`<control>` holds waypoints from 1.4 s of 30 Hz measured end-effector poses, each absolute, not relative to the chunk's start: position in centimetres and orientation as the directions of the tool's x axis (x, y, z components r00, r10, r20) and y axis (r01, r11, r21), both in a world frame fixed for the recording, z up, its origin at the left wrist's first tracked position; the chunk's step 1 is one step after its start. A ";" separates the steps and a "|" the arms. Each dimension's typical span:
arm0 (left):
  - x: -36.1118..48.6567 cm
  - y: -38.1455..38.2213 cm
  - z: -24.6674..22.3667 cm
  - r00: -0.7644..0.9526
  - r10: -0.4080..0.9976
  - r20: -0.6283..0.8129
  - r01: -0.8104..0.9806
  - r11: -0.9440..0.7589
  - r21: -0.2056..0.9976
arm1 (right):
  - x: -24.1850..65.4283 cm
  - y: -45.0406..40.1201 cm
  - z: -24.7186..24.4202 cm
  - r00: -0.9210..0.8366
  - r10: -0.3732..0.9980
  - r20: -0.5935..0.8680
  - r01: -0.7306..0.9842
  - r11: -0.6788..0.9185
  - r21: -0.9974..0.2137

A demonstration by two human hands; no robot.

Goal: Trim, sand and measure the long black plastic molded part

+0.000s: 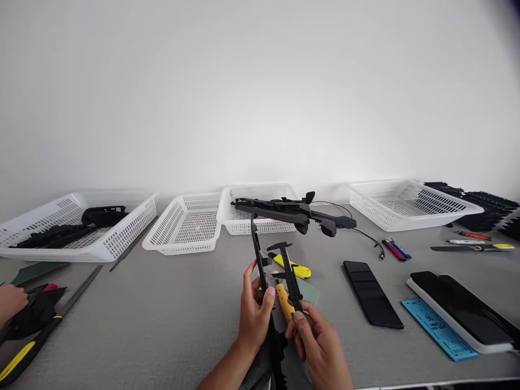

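My left hand [255,309] is closed round a long, narrow black plastic part [259,254], which stands nearly upright over the table's front edge. In my right hand [317,341] is a black caliper [290,273], its jaws pointing up and to the left, just right of the plastic part. The jaws look apart from the part. Behind the caliper lie a yellow utility knife [298,269] and a yellow-orange handled tool [284,303], partly hidden by my right hand. A pale green sheet [309,292] is under them.
White baskets [182,250] line the wall; black parts [284,211] overhang one. Phones [372,295] and a blue card [439,330] lie right, with lighters [396,249] and a file [463,248] beyond. Another person's hand [12,303] is at far left, near a yellow-black handled file [44,336].
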State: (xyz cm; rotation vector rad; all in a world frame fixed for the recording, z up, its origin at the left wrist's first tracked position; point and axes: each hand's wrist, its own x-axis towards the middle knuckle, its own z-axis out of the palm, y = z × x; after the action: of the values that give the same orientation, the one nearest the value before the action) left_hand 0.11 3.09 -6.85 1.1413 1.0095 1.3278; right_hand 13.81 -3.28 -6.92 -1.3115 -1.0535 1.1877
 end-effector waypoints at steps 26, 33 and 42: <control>0.2 2.9 -7.0 0.045 0.990 0.130 -0.165 -0.121 0.979 | 13.2 -4.3 -5.9 0.097 0.959 -0.268 -0.267 -0.234 -0.935; 0.2 2.9 -7.0 0.061 0.987 0.147 -0.140 -0.138 0.981 | 13.5 -4.5 -5.9 0.088 0.954 -0.287 -0.232 -0.261 -0.937; 0.2 2.9 -7.2 0.058 0.985 0.165 -0.129 -0.156 0.979 | 13.6 -4.7 -5.1 0.048 0.967 -0.250 -0.178 -0.238 -0.955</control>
State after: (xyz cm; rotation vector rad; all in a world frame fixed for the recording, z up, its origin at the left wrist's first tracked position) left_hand 0.20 2.94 -7.23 1.2634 0.9861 1.3310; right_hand 13.64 -4.71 -5.10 -1.2872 -0.9026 1.4101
